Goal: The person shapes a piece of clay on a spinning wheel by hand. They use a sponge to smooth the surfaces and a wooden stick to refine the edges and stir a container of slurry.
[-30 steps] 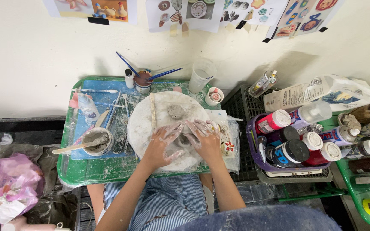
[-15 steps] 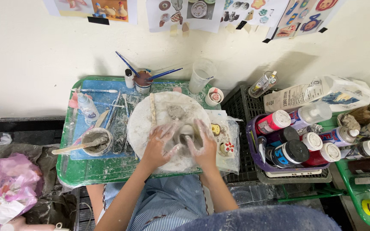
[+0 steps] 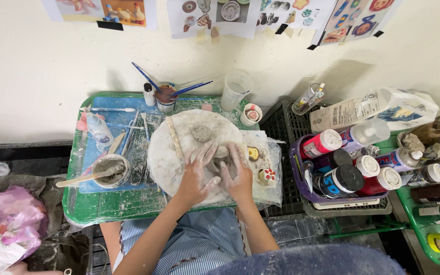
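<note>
Both my hands press around a lump of grey clay on a round white work board that lies on a green tray table. My left hand cups the clay from the left, its fingers smeared with clay. From the right, my right hand closes on the same lump. A smaller clay piece lies farther back on the board, and a wooden stick rests along its left side.
A bowl of slip with a wooden stick stands at left beside metal tools. A cup of brushes, a clear plastic cup and small painted figures surround the board. Paint bottles fill a purple basket at right. A pink bag sits on the floor.
My hands have drawn closer together and now close around the clay lump, where before they lay spread flatter over the board.
</note>
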